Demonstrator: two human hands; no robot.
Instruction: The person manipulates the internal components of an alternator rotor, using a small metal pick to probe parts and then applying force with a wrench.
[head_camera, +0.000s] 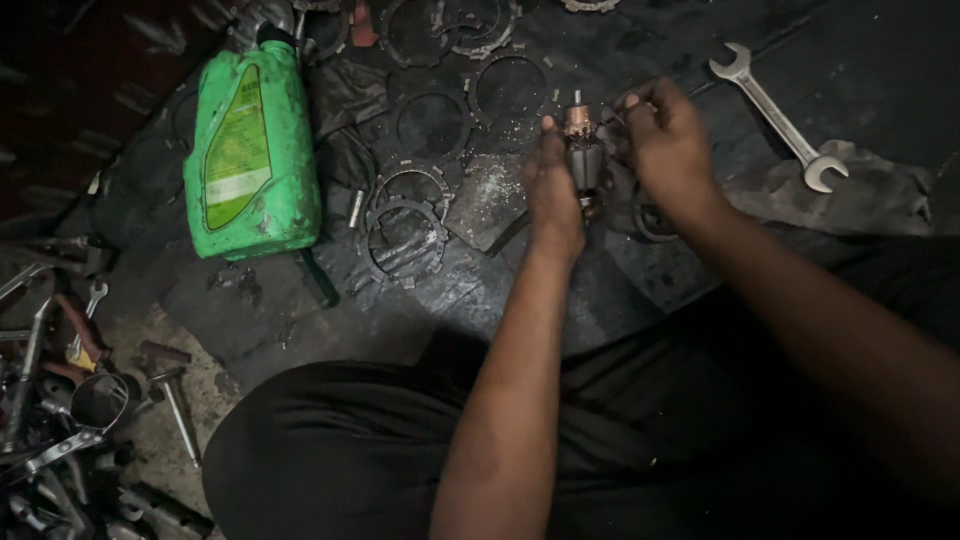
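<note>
Head view, looking down: I see my left hand (553, 195) and right hand (664, 145) meeting in the upper middle of the frame, both around a small motor armature (583, 150). Its long axis stands nearly upright in the picture, the copper-coloured end and thin shaft tip pointing toward the top of the frame, the darker body below it. Left fingers (546, 140) are closed against the armature's left side, holding it; right fingers (633, 108) are curled in at its upper right, touching or just beside the copper end, and I cannot tell which. The armature is held above a dark sheet (450, 290) spread on the floor.

On that sheet, left of the hands, lie several toothed rings (405, 240), some flat and some overlapping. A green plastic jug (252, 150) lies on its side in the upper left. An open-ended spanner (778, 115) lies at the upper right, one end resting on a dark rag (860, 190). A heap of hand tools (60, 400) fills the lower left corner. My dark-clothed knees take up the bottom of the frame.
</note>
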